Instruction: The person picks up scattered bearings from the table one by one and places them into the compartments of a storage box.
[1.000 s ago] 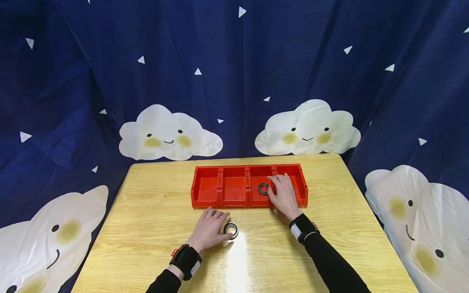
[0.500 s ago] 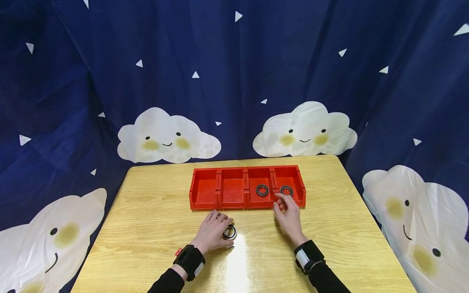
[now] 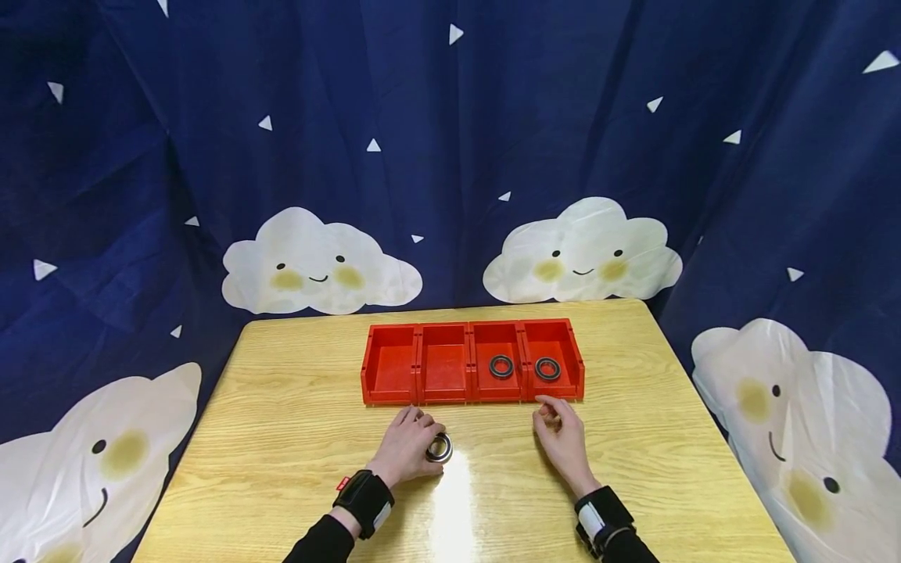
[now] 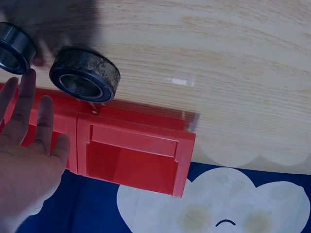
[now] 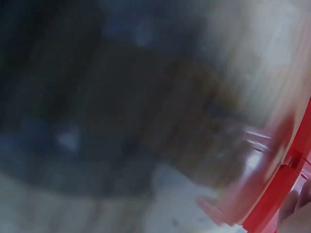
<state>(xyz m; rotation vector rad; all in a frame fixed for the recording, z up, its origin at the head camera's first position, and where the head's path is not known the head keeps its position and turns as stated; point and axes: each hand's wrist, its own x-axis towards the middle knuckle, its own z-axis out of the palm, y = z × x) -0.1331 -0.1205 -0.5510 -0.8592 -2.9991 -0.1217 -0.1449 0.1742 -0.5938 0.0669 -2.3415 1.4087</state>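
Note:
In the head view my left hand (image 3: pixel 408 448) is low over the table, thumb and index finger on either side of a ring-shaped ball bearing (image 3: pixel 439 448). The left wrist view shows straight other fingers, a bearing (image 4: pixel 13 46) at the fingertips and a second bearing (image 4: pixel 87 75) close by. That second one is hidden in the head view. My right hand (image 3: pixel 565 446) hovers in front of the rightmost red bin (image 3: pixel 575 367), fingers loosely curled, holding nothing. A bearing (image 3: pixel 547 369) lies flat in that bin, another bearing (image 3: pixel 501 366) in the bin beside it.
Two more red bins (image 3: pixel 443 395) (image 3: pixel 389 396) join the row on the left. The wooden table (image 3: pixel 296 367) ends behind them at a dark blue curtain (image 3: pixel 450 156) with cloud prints. The right wrist view is mostly blurred, with red bin edges (image 5: pixel 272 199) at its right.
My right hand has drawn back out of the rightmost bin toward me, uncovering the bearing there. My left thumb and index finger have come in around the bearing on the table.

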